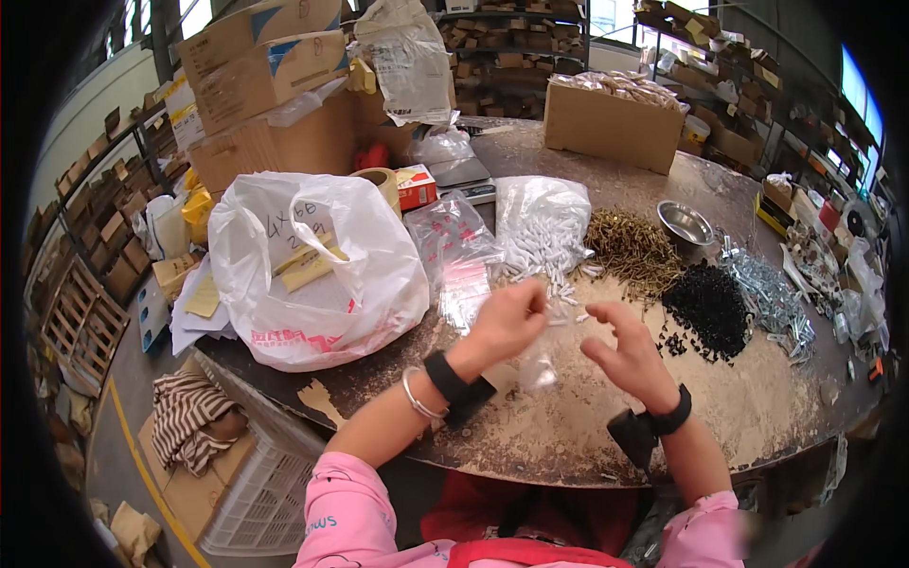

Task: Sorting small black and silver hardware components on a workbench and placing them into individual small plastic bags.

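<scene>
My left hand (511,320) is closed, fingers curled down at the edge of a pile of white plastic wall plugs (544,241); whatever it holds is hidden. My right hand (625,348) hovers to its right, thumb and fingers apart, with a few loose plugs near the fingertips. A small clear plastic bag (538,371) shows just below the left hand; whether it hangs or lies flat I cannot tell. Beyond my right hand are heaps of brass-coloured screws (632,248), black small parts (708,310) and silver screws (769,293). Clear zip bags (464,289) lie left of my left hand.
A large white plastic bag (322,322) with papers stands on the left, before stacked cartons (275,142). A metal bowl (686,223) sits behind the heaps. Farther back is an open carton (611,128) of packed bags. A white crate (270,502) stands below the table's left edge.
</scene>
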The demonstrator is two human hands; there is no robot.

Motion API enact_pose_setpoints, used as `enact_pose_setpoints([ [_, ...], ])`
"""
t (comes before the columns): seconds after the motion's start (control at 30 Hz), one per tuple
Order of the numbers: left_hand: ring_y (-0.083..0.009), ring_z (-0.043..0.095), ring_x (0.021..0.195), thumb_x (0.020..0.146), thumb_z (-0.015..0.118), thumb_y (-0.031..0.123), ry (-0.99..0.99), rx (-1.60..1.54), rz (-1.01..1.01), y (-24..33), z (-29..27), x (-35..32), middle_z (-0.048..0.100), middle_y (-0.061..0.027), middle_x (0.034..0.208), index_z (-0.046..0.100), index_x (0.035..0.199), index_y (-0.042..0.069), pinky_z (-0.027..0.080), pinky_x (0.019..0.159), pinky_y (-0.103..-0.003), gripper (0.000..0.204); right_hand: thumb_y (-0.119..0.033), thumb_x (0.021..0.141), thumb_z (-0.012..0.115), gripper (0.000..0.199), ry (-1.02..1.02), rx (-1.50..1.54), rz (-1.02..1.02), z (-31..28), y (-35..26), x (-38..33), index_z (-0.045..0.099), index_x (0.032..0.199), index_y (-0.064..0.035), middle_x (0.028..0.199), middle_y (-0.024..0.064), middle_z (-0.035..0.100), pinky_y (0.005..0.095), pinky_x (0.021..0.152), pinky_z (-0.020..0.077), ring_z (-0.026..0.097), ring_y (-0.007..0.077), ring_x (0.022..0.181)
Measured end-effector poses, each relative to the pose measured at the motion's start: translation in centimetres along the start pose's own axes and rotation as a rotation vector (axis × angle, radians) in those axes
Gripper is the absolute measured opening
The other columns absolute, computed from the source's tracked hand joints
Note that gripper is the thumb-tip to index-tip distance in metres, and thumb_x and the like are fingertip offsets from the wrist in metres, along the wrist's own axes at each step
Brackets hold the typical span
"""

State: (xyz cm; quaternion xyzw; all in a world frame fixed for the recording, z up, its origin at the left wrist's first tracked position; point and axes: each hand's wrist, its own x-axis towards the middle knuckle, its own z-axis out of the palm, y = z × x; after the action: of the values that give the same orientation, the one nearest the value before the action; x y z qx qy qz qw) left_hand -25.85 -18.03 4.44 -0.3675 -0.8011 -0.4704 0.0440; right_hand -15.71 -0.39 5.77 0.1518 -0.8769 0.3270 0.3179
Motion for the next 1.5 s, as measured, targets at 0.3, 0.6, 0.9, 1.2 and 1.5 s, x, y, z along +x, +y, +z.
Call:
enact_pose_setpoints([
  [0.3, -0.0094, 0.056, 0.073, 0.076, 0.059, 0.001, -0.182, -0.292, -0.077, -0.2, 1.6, -1.3, 0.059, -0.0038, 0.079, 0.054, 0.098, -0.001, 0.047, 0.066, -0.025, 0.022, -0.008, 0.082, 0.059, 0.011, -0.18, 0.315, 0.326, 1.5, 1.4, 2.2, 0.055, 0.08, 0.0024, 0.068, 0.0024, 0.054, 0.0232, 0.057, 0.0405, 0.049, 0.0078, 0.062],
  [0.6, -0.0112, 0.052, 0.048, 0.079, 0.063, 0.022, -0.092, -0.202, -0.208, -1.2, 1.0, -1.4, 0.057, -0.0033, 0.059, 0.059, 0.075, 0.001, 0.042, 0.048, -0.029, 0.022, -0.008, 0.084, 0.059, 0.01, -0.08, 0.525, 0.425, 1.0, 3.3, 2.3, 0.056, 0.082, 0.002, 0.068, 0.0, 0.054, 0.0225, 0.056, 0.0398, 0.047, 0.0066, 0.062],
  [0.9, -0.0051, 0.049, 0.056, 0.084, 0.064, 0.034, -0.201, -0.187, -0.367, -0.3, 2.0, -1.8, 0.057, 0.0003, 0.063, 0.063, 0.073, -0.001, 0.041, 0.052, -0.022, 0.036, -0.006, 0.086, 0.058, 0.007, -0.006, 0.407, 0.28, 1.3, 2.9, 2.2, 0.055, 0.083, -0.0005, 0.071, -0.0011, 0.054, 0.0198, 0.057, 0.0419, 0.051, 0.0049, 0.062],
  [1.2, -0.0077, 0.054, 0.057, 0.079, 0.062, 0.013, -0.091, -0.356, -0.316, -1.0, 1.9, -2.1, 0.061, -0.003, 0.061, 0.065, 0.078, -0.001, 0.044, 0.054, -0.024, 0.014, -0.009, 0.09, 0.053, 0.014, 0.178, 0.504, 0.315, 0.2, 3.0, 2.9, 0.052, 0.077, -0.0028, 0.062, -0.0006, 0.05, 0.0211, 0.049, 0.0399, 0.048, 0.0072, 0.055],
  [1.5, -0.0218, 0.062, 0.069, 0.074, 0.067, 0.013, 0.253, 0.491, 0.096, -2.6, -3.7, -0.5, 0.064, -0.0092, 0.073, 0.065, 0.086, 0.003, 0.047, 0.062, -0.031, 0.015, -0.005, 0.085, 0.056, 0.008, -0.161, 0.489, 0.343, 0.3, 3.4, 2.7, 0.056, 0.079, 0.0, 0.066, 0.0025, 0.055, 0.0231, 0.054, 0.0431, 0.052, 0.0091, 0.059],
])
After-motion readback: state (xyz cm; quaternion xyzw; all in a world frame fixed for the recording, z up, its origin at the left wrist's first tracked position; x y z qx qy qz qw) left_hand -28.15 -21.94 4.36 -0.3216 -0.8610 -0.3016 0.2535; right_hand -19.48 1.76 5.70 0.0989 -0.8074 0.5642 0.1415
